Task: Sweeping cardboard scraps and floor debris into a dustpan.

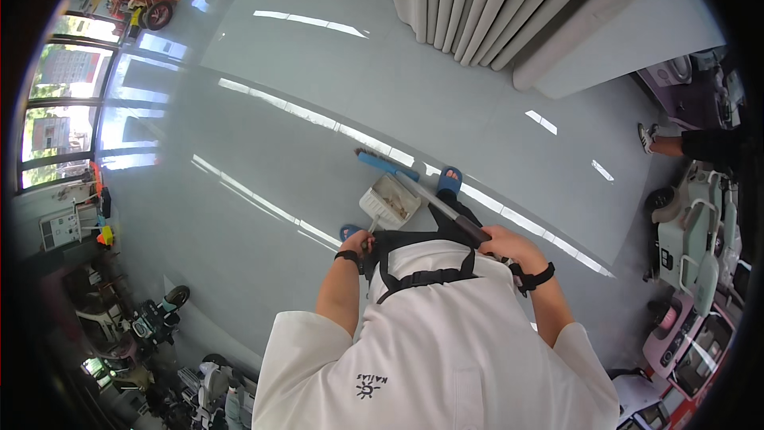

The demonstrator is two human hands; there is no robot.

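Observation:
My left hand is closed around the thin handle of a white plastic dustpan. Some brownish debris lies inside the pan, which is down by my feet. With my right hand I grip the dark end of a long broom handle. The pole slants down to a blue broom head with dark bristles, just beyond the dustpan's far edge. Whether the broom head touches the pan's rim I cannot tell. Blue slippers are on my feet, one on each side of the dustpan.
Smooth grey floor with bright light reflections surrounds me. Grey pleated curtains hang ahead to the right. Electric scooters line the right side, where another person's leg shows. More scooters stand lower left; windows are at left.

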